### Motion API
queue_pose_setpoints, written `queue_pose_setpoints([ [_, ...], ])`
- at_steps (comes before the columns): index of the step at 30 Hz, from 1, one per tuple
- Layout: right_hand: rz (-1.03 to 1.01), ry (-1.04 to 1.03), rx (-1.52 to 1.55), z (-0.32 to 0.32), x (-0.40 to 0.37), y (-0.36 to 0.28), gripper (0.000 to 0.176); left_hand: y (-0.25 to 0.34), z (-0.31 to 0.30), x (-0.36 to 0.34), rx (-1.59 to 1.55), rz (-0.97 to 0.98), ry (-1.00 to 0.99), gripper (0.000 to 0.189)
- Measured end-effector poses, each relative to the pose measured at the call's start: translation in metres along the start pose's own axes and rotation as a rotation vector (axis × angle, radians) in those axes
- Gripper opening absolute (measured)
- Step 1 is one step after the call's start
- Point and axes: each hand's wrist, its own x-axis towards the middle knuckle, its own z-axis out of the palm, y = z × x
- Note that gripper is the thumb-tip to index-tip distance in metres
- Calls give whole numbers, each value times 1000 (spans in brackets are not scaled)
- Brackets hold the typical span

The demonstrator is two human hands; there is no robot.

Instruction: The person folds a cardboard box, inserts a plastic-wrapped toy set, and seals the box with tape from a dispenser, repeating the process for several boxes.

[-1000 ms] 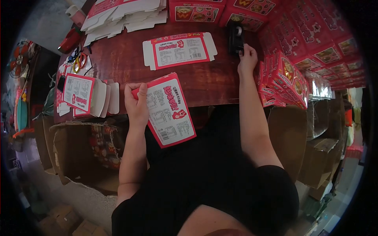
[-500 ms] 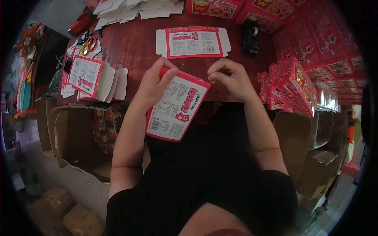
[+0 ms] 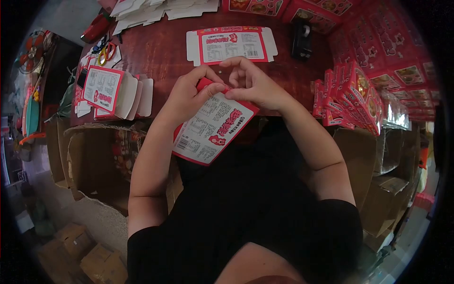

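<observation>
A pink and white printed box (image 3: 215, 125) is tilted over the table's front edge, its printed panel facing up. My left hand (image 3: 195, 92) grips its upper left corner, thumb on top. At the box's top edge, my right hand (image 3: 253, 85) touches it with thumb and fingers bent together, close to my left thumb; what those fingertips hold, if anything, is hidden. Beyond both hands, a flat pink and white carton (image 3: 231, 46) with side flaps lies on the table.
Stacked cartons (image 3: 104, 90) and scissors (image 3: 107, 53) are at the left. A black tape dispenser (image 3: 301, 40) stands at the back right. Finished pink boxes (image 3: 354, 97) are piled at the right. White cartons (image 3: 161, 12) lie at the back. An open cardboard box (image 3: 101, 165) is below left.
My right hand has moved left from beside the box onto its top edge, near my left thumb. The held box has shifted slightly.
</observation>
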Motion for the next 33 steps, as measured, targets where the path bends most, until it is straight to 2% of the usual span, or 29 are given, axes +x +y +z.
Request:
queue_pose_setpoints([
  [3, 206, -105, 726, 6, -3, 9, 42, 7, 3, 0, -6, 12, 46, 19],
  [5, 190, -130, 776, 3, -4, 13, 37, 8, 4, 1, -14, 49, 33, 18],
  [7, 177, -107, 792, -10, -6, 20, 36, 10, 3, -2, 12, 52, 133, 17],
  [9, -1, 239, 445, -39, -8, 14, 35, 11, 0, -5, -28, 23, 290, 18],
  [11, -168, 826, -26, -89, -4, 29, 28, 11, -3, -9, -177, -65, 498, 24],
  [12, -219, 1091, -356, -120, -8, 45, 28, 11, -4, -12, -271, -124, 594, 29],
  [13, -194, 1210, -519, -156, -13, 66, 32, 9, -7, -13, -363, -184, 691, 35],
  [14, -29, 1256, -532, -173, -18, 71, 32, -12, -8, -14, -487, -137, 725, 42],
  [15, 138, 1295, -543, -182, -20, 73, 32, -18, -6, -15, -577, -120, 732, 42],
  [17, 144, 1305, -464, -193, -18, 81, 30, -26, -2, -16, -759, -86, 747, 43],
  [24, 292, 1216, 0, -193, -18, 64, 20, -41, 7, -19, -897, -156, 797, 39],
  [27, 128, 1176, 58, -195, -19, 70, 13, -38, 11, -19, -912, -170, 812, 38],
  [30, -131, 1249, -172, -204, -10, 91, 11, -43, 14, -19, -931, -173, 821, 37],
  [33, -377, 1407, 13, -181, -3, 97, 13, -45, 14, -19, -968, -172, 831, 34],
])
